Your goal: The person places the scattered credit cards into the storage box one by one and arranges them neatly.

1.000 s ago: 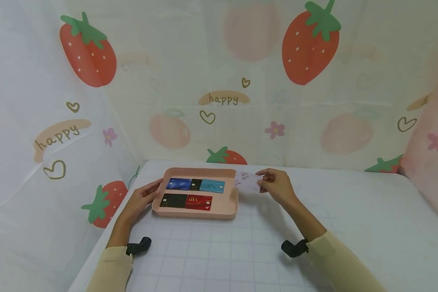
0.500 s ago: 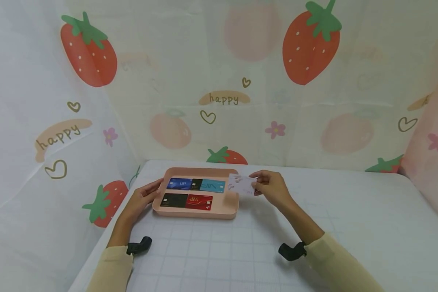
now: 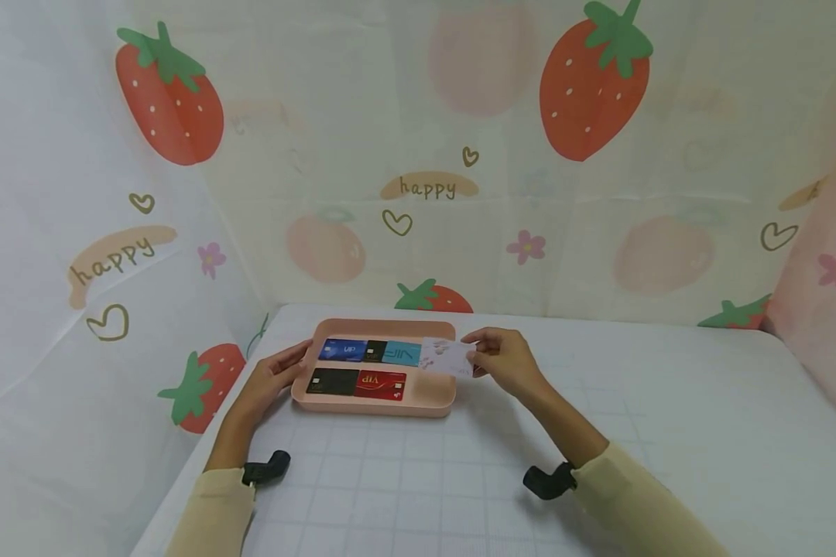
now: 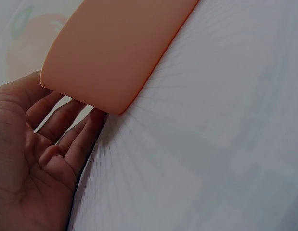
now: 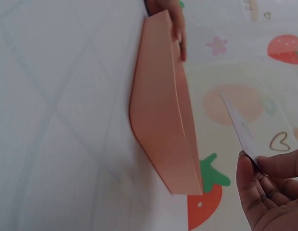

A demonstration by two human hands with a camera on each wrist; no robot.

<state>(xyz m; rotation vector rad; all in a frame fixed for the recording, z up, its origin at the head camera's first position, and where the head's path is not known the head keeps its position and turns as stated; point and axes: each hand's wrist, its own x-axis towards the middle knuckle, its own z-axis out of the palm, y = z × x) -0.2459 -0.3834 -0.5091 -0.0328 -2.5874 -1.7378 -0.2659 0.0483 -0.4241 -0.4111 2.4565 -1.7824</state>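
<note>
A shallow pink tray point(image 3: 372, 408) lies on the table, with several cards inside in two rows. The back row has a blue card point(image 3: 344, 350), part of a black card point(image 3: 374, 351) and a light-blue card point(image 3: 402, 353). In front lie a dark card point(image 3: 331, 382) and a red VIP card point(image 3: 380, 384). My right hand point(image 3: 505, 360) pinches a pale flower-patterned card point(image 3: 447, 357) by its right edge, above the tray's right end; the right wrist view shows it raised over the rim. My left hand point(image 3: 268, 383) rests with extended fingers against the tray's left end.
White table point(image 3: 404, 487) under a pale grid-patterned cover spreads around the tray. Behind it hangs a curtain point(image 3: 251, 155) printed with strawberries and hearts. Black wrist cameras sit on both forearms.
My right hand has carried the flower-patterned card leftward, from beside the tray's right rim to over its right end, overlapping the light-blue card. The left hand and tray stay put.
</note>
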